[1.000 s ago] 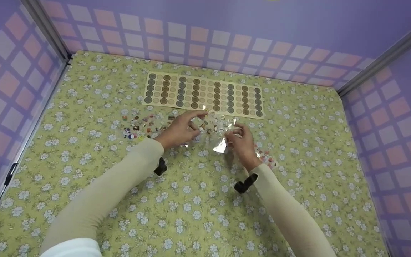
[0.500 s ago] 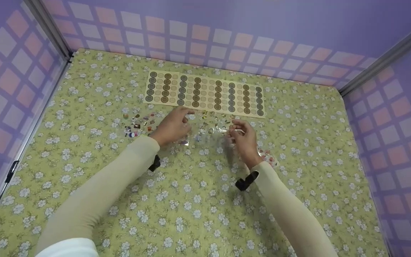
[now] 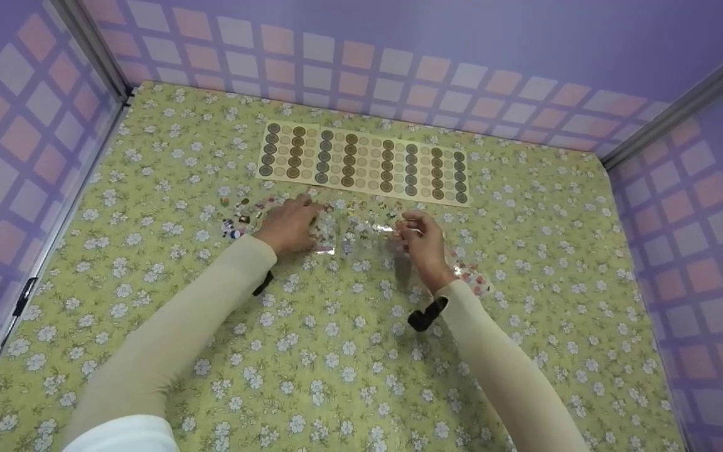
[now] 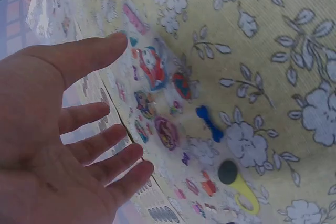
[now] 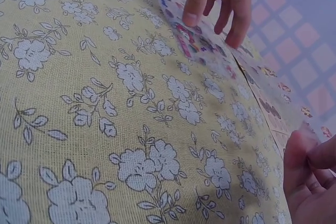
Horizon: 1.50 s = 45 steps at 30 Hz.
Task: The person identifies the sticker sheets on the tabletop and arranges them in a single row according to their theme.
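Observation:
My right hand (image 3: 423, 245) pinches the edge of a clear plastic sticker sheet (image 3: 364, 227) between thumb and fingers. That sheet, dotted with small printed figures, stretches leftward from the fingertips in the head view. My left hand (image 3: 291, 226) is spread above another clear sticker sheet (image 4: 152, 66), its thumb and fingers apart and nothing between them. Colourful cartoon stickers fill this sheet, partly hidden under the hand in the head view. In the left wrist view, a blue bone-shaped piece (image 4: 210, 124) and a yellow hook shape with a dark round end (image 4: 239, 186) lie beside these stickers.
A long beige sheet with rows of dark and pale circles (image 3: 361, 162) lies behind the hands. More small coloured stickers (image 3: 234, 227) lie left of my left hand. A sheet of pinkish-red stickers (image 3: 476, 280) lies by my right wrist. Purple checked walls (image 3: 393, 63) surround the flowered cloth (image 3: 324, 376).
My left hand has left the clear sheet in the middle and moved left and down over the other stickers. My right hand stays nearly in place, and the sheet it pinches has dropped lower.

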{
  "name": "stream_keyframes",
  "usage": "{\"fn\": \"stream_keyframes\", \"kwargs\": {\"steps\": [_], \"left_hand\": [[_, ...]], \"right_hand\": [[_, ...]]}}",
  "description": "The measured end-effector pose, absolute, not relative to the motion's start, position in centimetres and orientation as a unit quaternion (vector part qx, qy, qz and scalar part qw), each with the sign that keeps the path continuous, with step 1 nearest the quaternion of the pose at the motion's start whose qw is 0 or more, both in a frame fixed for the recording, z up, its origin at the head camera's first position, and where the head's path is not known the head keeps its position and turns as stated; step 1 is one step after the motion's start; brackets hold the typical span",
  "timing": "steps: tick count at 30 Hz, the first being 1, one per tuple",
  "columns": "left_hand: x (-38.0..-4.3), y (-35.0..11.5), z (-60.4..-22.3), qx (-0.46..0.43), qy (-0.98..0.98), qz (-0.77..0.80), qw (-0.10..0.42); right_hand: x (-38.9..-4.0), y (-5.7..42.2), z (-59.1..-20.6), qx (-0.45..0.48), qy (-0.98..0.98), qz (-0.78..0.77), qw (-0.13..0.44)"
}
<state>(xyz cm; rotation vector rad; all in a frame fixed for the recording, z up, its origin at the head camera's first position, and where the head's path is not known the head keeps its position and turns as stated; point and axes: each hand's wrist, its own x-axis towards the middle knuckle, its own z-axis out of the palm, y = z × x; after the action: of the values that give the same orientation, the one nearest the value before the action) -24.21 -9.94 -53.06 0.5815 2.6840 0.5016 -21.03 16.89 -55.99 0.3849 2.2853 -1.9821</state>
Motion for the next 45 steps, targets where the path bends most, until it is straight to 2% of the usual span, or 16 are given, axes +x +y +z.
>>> {"fn": "stream_keyframes", "kwargs": {"steps": [6, 20, 26, 38, 45], "left_hand": [[-24.4, -10.2, -53.5, 0.186, 0.944, 0.176, 0.208], [-24.4, -9.9, -53.1, 0.197, 0.943, 0.169, 0.209], [-24.5, -9.9, -53.3, 0.205, 0.945, 0.161, 0.197], [-24.8, -9.9, -53.5, 0.187, 0.943, 0.163, 0.222], [-24.8, -9.8, -53.3, 0.189, 0.941, 0.171, 0.224]], "right_hand": [[-21.3, 16.4, -56.4, 0.135, 0.738, -0.658, 0.066], [-21.7, 15.8, -57.5, 0.145, 0.731, -0.663, 0.08], [-21.9, 15.3, -57.7, 0.134, 0.75, -0.643, 0.073], [-21.7, 15.2, -57.9, 0.125, 0.799, -0.586, 0.047], [-22.0, 15.2, -57.7, 0.135, 0.784, -0.604, 0.045]]}}
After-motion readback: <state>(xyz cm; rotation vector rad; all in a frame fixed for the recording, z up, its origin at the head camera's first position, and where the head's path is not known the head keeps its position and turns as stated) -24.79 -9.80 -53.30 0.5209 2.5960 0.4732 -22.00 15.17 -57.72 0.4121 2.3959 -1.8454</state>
